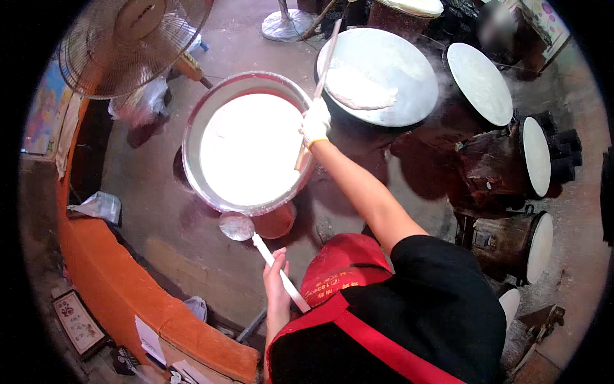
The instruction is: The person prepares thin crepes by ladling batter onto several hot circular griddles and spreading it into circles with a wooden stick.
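Left hand (277, 272): bare, grip clenched around the white handle of a metal ladle (237, 226), whose bowl hangs just below the basin's near rim.
Basin (192, 137): wide metal, filled with white batter (246, 150).
Right hand (316, 121): white-gloved, grip grasping a long wooden stick (323, 70) that slants over the basin's far edge.
Round griddle (396, 57): just beyond, steaming, a pale thin sheet (361, 89) lying on it.
Further griddles (480, 83): ranged to the right.

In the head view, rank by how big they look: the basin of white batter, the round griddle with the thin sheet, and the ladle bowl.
1. Basin of white batter, slightly larger than
2. Round griddle; it sits farther away, so this order is unsure.
3. Ladle bowl, clearly smallest.
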The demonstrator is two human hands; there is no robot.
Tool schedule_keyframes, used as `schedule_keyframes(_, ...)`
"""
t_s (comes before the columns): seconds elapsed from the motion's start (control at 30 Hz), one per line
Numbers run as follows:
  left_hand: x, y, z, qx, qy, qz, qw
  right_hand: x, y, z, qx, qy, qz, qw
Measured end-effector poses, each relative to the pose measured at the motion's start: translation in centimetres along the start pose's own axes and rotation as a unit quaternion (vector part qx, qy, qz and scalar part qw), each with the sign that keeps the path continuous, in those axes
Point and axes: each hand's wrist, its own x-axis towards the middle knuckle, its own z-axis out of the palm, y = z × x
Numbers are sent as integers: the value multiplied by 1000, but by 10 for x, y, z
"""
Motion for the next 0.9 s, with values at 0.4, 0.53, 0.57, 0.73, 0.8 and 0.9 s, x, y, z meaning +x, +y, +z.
schedule_keyframes(0.4,27,9,17,48,-122,-6,991,-76,-75,-165,-28,-1,41,999)
schedule_keyframes(0.53,18,11,44,69,-146,20,987,-47,-90,-146,97,26,52,994)
schedule_keyframes(0.57,17,10,51,77,-147,22,986,-52,-87,-131,104,13,82,991)
schedule_keyframes(0.73,1,13,78,92,-151,13,984,-79,-74,-159,-40,-124,142,981)
schedule_keyframes(0.8,-2,8,84,83,-149,21,985,-76,-91,-202,-66,-110,134,983)
schedule_keyframes(0.9,-1,-2,97,112,-141,27,983,-51,-119,-242,-62,-86,128,986)
